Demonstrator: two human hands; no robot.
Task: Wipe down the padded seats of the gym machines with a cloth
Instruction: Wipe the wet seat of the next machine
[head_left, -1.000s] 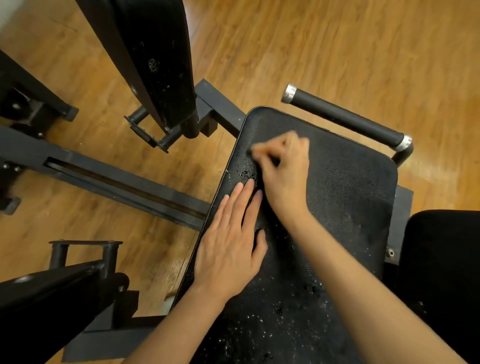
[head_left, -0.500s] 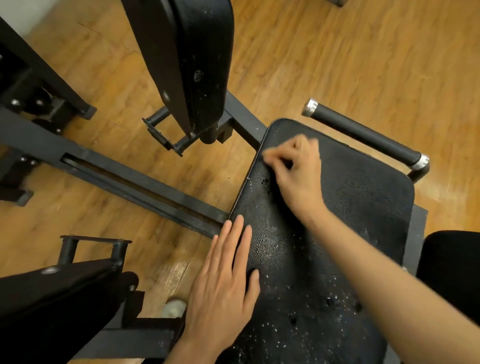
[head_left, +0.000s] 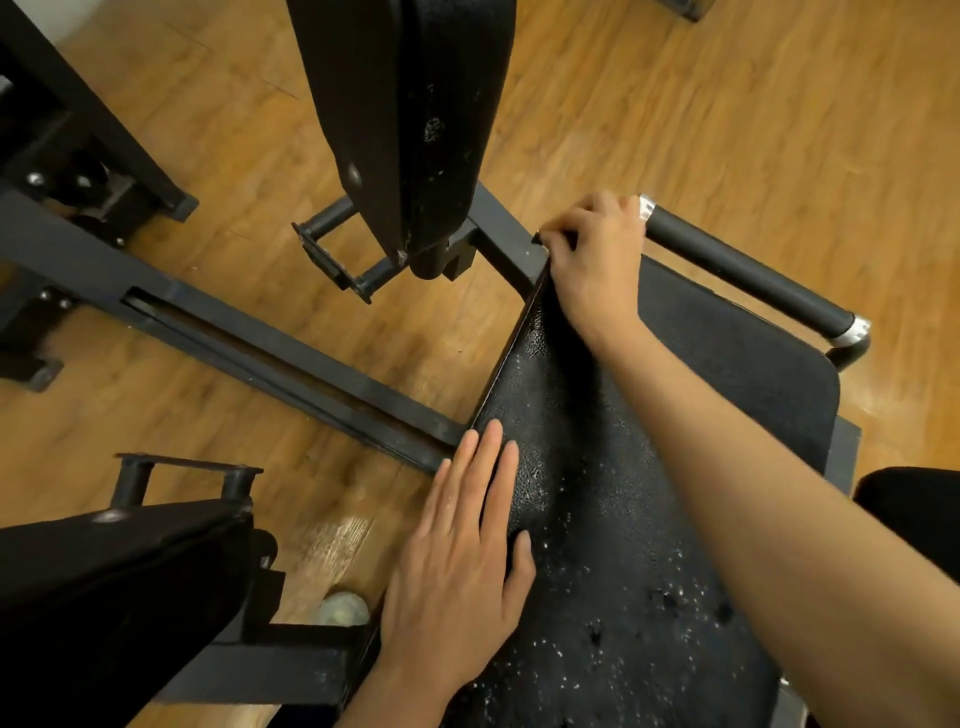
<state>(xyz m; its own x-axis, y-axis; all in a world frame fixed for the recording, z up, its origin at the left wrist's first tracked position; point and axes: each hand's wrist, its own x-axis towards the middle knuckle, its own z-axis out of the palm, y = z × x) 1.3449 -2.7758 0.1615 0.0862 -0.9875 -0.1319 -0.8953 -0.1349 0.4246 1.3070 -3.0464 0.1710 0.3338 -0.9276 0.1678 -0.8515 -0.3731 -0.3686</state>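
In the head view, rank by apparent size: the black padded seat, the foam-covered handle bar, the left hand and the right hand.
1. Padded seat, largest by far.
2. Left hand, though nearness to the camera inflates it.
3. Handle bar and right hand look about alike; the bar is longer but thinner, so I leave them unranked.

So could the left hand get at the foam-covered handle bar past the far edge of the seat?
Probably not easily: the left hand lies flat on the seat's near-left edge, and the right arm crosses between it and the handle bar.
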